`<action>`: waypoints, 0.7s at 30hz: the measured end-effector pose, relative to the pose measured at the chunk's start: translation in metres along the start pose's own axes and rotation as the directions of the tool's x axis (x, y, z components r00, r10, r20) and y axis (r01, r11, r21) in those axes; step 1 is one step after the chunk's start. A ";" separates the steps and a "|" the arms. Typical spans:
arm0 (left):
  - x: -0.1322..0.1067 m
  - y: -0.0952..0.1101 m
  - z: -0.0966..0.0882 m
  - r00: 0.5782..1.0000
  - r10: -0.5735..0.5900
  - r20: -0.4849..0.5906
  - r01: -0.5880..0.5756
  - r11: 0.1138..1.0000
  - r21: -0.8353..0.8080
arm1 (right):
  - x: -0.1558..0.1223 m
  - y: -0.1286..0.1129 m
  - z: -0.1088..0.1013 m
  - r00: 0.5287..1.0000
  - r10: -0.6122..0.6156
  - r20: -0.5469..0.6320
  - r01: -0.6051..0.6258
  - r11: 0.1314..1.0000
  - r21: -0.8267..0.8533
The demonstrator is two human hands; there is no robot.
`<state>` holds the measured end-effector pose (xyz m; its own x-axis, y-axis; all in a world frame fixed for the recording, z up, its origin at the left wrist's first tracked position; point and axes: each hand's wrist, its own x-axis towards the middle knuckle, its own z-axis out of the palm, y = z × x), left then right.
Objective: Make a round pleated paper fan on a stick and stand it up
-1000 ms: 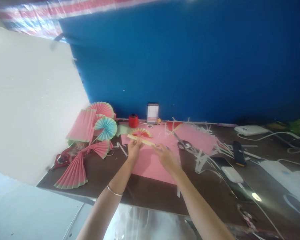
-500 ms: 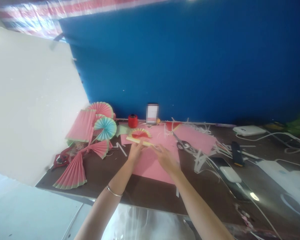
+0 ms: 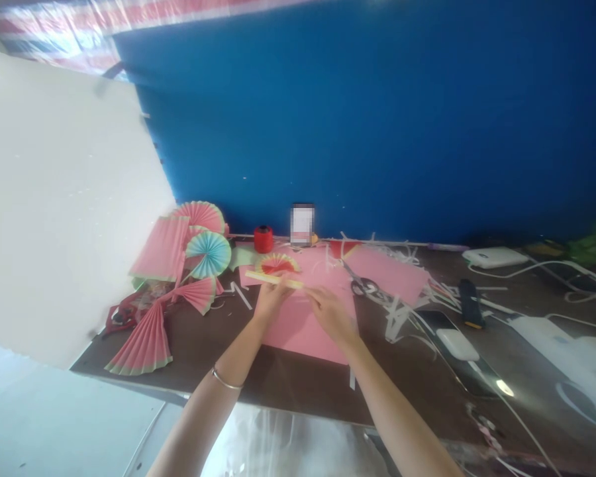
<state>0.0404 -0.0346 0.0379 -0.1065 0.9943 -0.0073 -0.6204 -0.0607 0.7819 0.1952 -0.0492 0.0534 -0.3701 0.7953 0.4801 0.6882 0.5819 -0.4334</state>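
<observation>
Both hands work at the far edge of a pink paper sheet [image 3: 298,324] lying on the dark table [image 3: 213,344]. My left hand [image 3: 271,299] pinches a narrow yellowish folded strip [image 3: 273,279] that runs left to right. My right hand [image 3: 328,311] holds the strip's right end, fingers closed on it. Just behind the strip sits a small half-round red and yellow paper fan [image 3: 277,264].
Several pink pleated fans [image 3: 151,334] and a blue one [image 3: 209,253] lie at the left. A red spool [image 3: 263,238], scissors [image 3: 360,283], white paper strips [image 3: 400,315], a phone [image 3: 457,351], a remote [image 3: 469,303] and cables [image 3: 536,268] crowd the back and right. A blue wall [image 3: 377,132] stands behind.
The strip and both hands have shifted slightly left and away from me; the view drifted a little. The grip is the same.
</observation>
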 end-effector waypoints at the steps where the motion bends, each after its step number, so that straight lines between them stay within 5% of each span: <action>1: -0.001 -0.001 0.000 1.000 -0.001 0.015 0.001 1.000 0.019 | 0.000 0.000 0.001 1.000 0.001 -0.010 -0.001 1.000 0.004; 9: -0.005 -0.006 -0.001 0.991 0.057 0.120 -0.082 0.973 0.216 | 0.001 0.000 0.006 0.987 0.082 -0.135 -0.073 0.995 0.072; 21: -0.008 -0.004 0.002 0.993 0.106 0.054 -0.119 0.936 0.332 | -0.003 -0.006 0.009 0.992 0.091 -0.091 -0.084 0.993 0.077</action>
<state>0.0456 -0.0421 0.0358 -0.1295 0.9855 0.1099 -0.3095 -0.1455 0.9397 0.1866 -0.0529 0.0477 -0.2474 0.8261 0.5063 0.6668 0.5243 -0.5296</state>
